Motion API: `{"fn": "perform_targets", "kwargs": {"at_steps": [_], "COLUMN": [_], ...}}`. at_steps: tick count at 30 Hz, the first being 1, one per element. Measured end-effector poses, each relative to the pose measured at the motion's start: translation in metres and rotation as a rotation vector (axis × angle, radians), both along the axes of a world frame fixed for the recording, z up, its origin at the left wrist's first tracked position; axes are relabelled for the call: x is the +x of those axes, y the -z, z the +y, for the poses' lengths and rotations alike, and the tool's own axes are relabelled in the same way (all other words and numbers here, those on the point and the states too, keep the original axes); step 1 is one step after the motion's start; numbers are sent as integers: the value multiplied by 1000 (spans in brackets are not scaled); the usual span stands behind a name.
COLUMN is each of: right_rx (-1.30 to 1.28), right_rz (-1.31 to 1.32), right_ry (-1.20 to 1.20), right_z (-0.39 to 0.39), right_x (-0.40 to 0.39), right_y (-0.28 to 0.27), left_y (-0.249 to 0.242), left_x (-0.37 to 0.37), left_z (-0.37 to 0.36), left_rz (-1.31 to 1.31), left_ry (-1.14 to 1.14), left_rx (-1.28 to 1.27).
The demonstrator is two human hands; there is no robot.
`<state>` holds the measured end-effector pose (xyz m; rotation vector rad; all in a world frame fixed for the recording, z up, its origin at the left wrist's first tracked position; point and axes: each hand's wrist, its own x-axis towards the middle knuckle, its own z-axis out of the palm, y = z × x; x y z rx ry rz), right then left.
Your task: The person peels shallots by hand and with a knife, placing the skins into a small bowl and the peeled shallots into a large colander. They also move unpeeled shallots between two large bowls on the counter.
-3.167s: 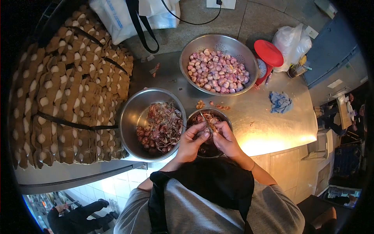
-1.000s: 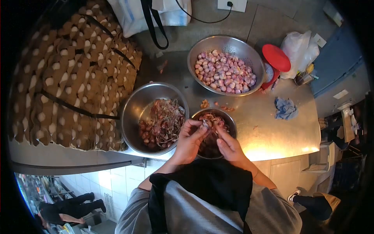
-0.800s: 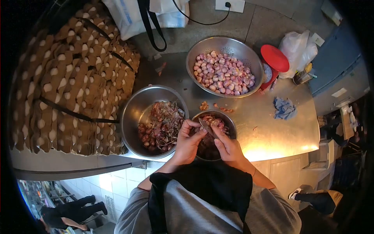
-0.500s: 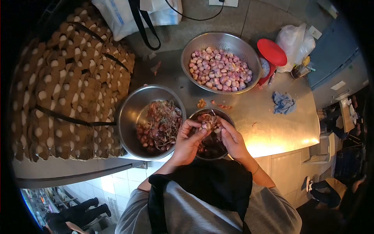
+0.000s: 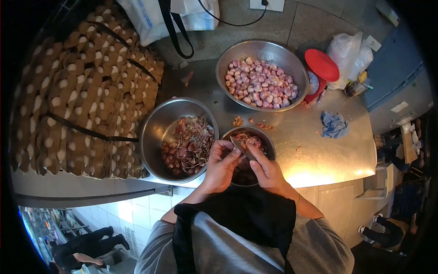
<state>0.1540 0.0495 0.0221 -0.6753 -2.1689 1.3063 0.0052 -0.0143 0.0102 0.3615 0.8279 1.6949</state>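
Knife (image 5: 239, 147) back at shallot; blade points up-left (both hands' fingers gripping).

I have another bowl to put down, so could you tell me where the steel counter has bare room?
Bare steel counter lies right of the small bowl, below the blue cloth. Left is crowded: large peel bowl, stacked egg trays.
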Motion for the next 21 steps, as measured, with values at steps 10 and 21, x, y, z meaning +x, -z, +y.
{"fn": "perform_targets", "kwargs": {"at_steps": [10,21], "right_rx": [-254,-143], "right_rz": [132,80], "right_ry": [130,-27], "right_z": [13,7], "right_x": [3,14], "right_y": [22,19], "left_y": [-13,-10], "left_x": [-1,1], "left_z": [0,5], "left_rz": [-51,-10], "left_ry": [69,49], "left_rx": [-25,-76]}}
